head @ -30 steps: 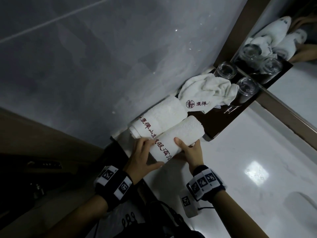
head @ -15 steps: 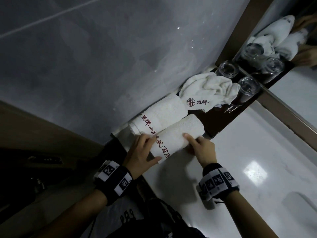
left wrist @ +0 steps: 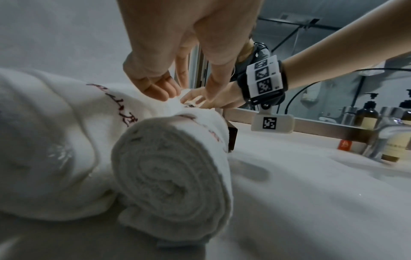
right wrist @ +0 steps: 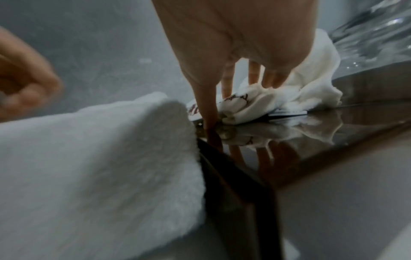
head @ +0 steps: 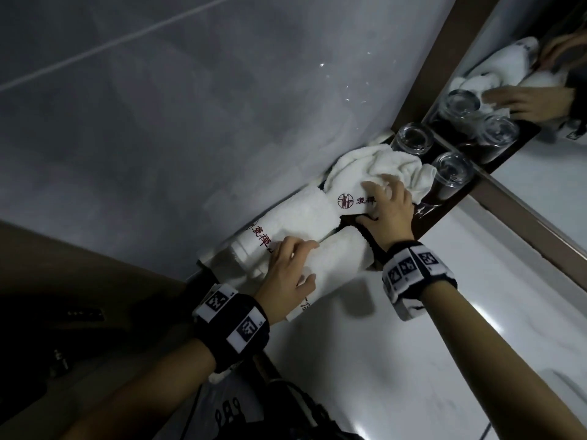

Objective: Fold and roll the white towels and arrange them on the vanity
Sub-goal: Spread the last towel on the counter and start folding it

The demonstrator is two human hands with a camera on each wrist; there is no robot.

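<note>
1. With the right hand (head: 386, 211) reaching over the crumpled white logo towel (head: 374, 168) on the dark glossy tray (head: 425, 220), the main risk is the two clear drinking glasses (head: 452, 169) just beside that towel: a fast pull can drag cloth into them and tip one.
2. Right fingers (right wrist: 272, 79) are spread and pressing down into the cloth, thumb at the tray surface; I cannot tell if a pinch has closed.
3. Left hand (head: 286, 274) lies with relaxed fingers over the two rolled white towels with red lettering (head: 295, 217), side by side on the white bench (head: 444, 328) against the grey wall. Lift that hand carelessly and the near roll may loosen or roll off its neighbour.
4. Head view alone shows the glasses' spacing and the mirror.
5. Left wrist view alone shows the near roll's tight spiral end (left wrist: 171, 176) and bottles further along the bench.
6. Right wrist view alone shows the thumb contact at the tray.
</note>
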